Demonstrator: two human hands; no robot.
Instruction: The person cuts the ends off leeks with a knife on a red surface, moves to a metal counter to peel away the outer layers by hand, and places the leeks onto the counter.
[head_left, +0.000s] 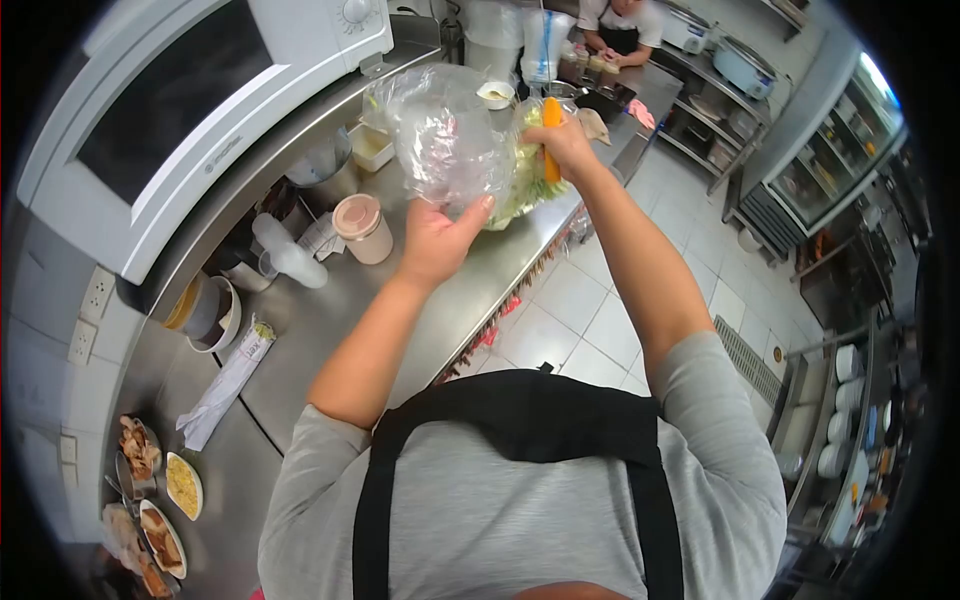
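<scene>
My left hand (445,238) is closed on the lower edge of a clear plastic bag (440,130), which is puffed up above the steel counter (400,320). My right hand (565,143) grips an orange-handled tool (552,115), held upright. Leafy green vegetables (525,190) in clear plastic lie just left of and below my right hand. Whether the right fingers also hold the plastic is hard to tell. A lidded pinkish container (362,228) stands on the counter to the left of my left hand.
A microwave (200,110) sits on a shelf at the upper left. Clear cups (290,255), a wrapped bundle (228,385) and food dishes (184,485) are along the counter's left side. Another person (622,30) leans on the far end. A glass-door fridge (825,150) stands at right.
</scene>
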